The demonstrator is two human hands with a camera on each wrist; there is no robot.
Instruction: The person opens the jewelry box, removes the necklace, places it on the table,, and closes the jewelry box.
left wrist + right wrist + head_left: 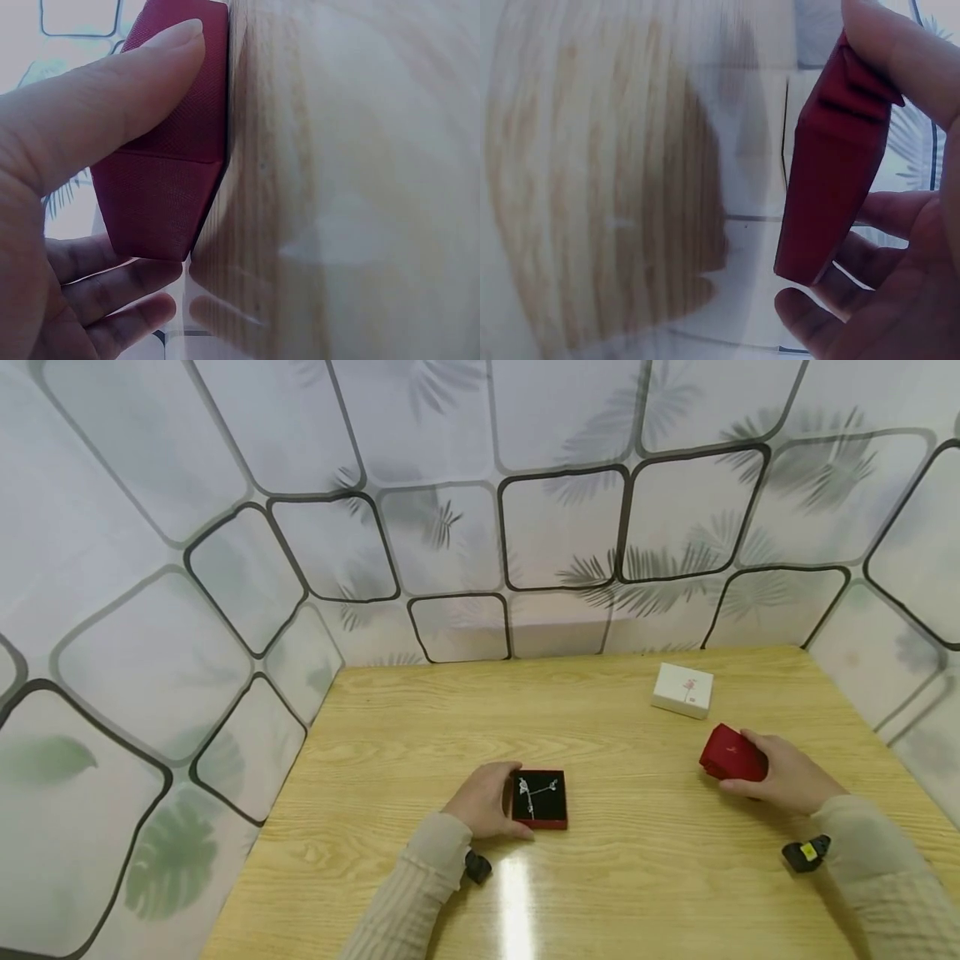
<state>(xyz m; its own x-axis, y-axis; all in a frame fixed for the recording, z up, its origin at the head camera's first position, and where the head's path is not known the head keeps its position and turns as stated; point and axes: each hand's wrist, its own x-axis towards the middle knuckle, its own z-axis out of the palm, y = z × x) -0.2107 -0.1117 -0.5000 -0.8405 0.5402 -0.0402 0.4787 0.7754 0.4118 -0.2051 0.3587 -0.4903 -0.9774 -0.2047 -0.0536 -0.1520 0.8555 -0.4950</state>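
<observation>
My left hand (483, 802) pinches the box (553, 825) on the table (637, 893), chain (523, 786) inside. My right hand (791, 774) grips the lid (727, 753), probably just off the table. Opening looks done; the chain isn't out, nor the lid back on.

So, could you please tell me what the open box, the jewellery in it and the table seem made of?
The open box may be card under red paper or leatherette; its sides show a fine grain. The jewellery is probably silvery metal, being bright and pale. The table has glossy wood grain with a bright reflection; solid wood or laminate, I can't tell.
</observation>
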